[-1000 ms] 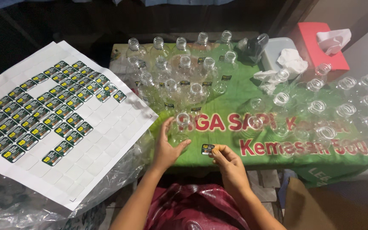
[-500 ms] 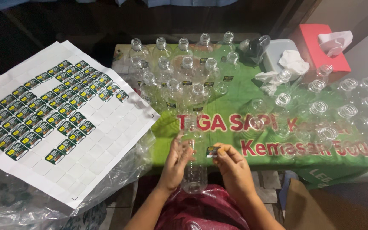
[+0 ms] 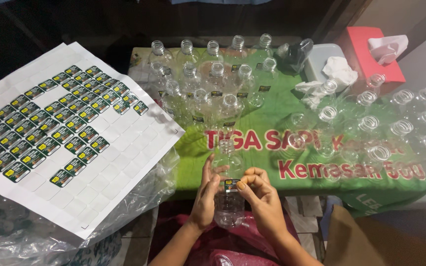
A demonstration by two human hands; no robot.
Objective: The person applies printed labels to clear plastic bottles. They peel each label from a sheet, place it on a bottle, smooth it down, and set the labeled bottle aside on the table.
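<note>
Near the front edge of the green cloth (image 3: 272, 106), two hands hold one clear bottle (image 3: 228, 197). It stands upright, with no cap on top. The left hand (image 3: 207, 194) wraps around its left side, fingers curled, thumb up by the shoulder. The right hand (image 3: 262, 197) is bent at its right side, and the fingertips press a small dark sticker (image 3: 230, 185) onto the bottle's front.

Behind the bottle, on the cloth, stands a bunch of clear bottles with stickers (image 3: 208, 81). To the right of the held bottle, more bottles (image 3: 385, 123) stand on the cloth, and I cannot see stickers on them. Far behind it, at the back right, sits a red tissue box (image 3: 368, 56) with a white tissue poking out. Crumpled tissue (image 3: 334, 74) lies just beside that box.

Left of the bottle lies a big white sheet (image 3: 119, 162). Many dark stickers (image 3: 50, 128) sit on it in rows. The part of the sheet nearest the bottle is bare. Clear plastic wrap (image 3: 20, 241) lies under the sheet.
</note>
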